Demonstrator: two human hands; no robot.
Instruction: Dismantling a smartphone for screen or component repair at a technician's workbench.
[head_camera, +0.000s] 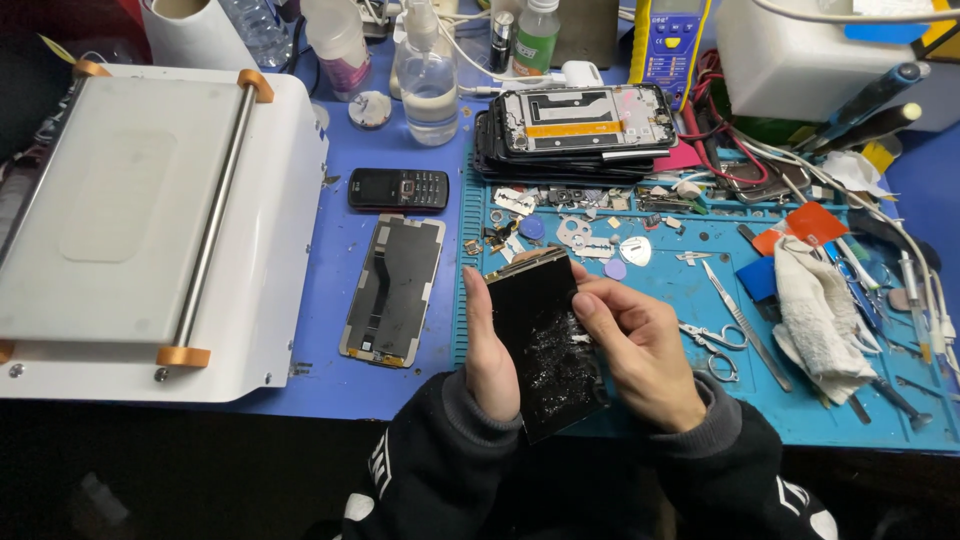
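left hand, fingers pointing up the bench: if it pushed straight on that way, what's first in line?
Probably the small loose metal parts on the teal mat, just past the left hand, which grips the dark screen panel. Beyond them sits the stack of phone frames. Height over the mat is unclear.

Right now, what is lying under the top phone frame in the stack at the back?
Under the top frame lie more dark phone bodies, only their edges showing. Their faces and exact count are covered.
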